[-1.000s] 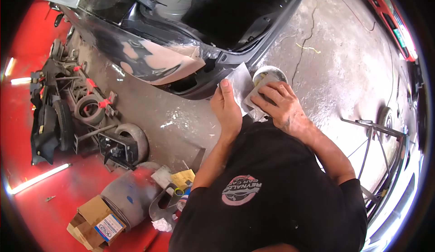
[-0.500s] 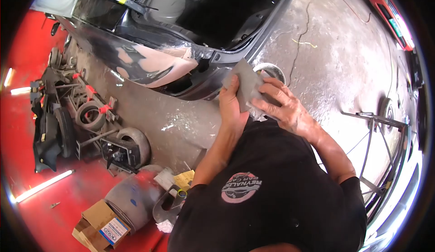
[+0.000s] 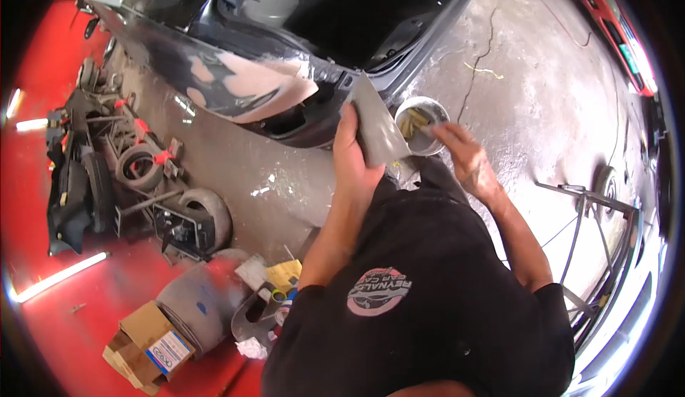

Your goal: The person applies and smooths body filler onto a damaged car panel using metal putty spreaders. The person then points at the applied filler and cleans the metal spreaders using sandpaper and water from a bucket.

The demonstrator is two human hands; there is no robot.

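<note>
My left hand (image 3: 352, 149) grips a thin, flat grey sheet (image 3: 378, 126) by its near left edge, thumb along one face, the sheet tilted upright. My right hand (image 3: 467, 160) is apart from the sheet, over the right rim of a white bucket (image 3: 437, 149). Its fingers are drawn together and slightly blurred; what they pinch, if anything, I cannot make out. Inside the bucket lie several yellowish pieces (image 3: 412, 121). Beyond my hands stands a dark car body (image 3: 168, 58) with a sanded, pinkish filler patch (image 3: 267, 87) on its rear corner.
Tires (image 3: 139, 166) and dark car parts (image 3: 71, 204) lie along the left by a red surface. An open cardboard box (image 3: 143, 333) sits at lower left beside a grey rounded panel (image 3: 196, 304). A metal stand (image 3: 592, 197) is at right. A hose runs over the floor.
My right hand has come away from the grey sheet and moved right, to the bucket's rim. The sheet has turned and shifted slightly left with my left hand. More of the bucket shows.
</note>
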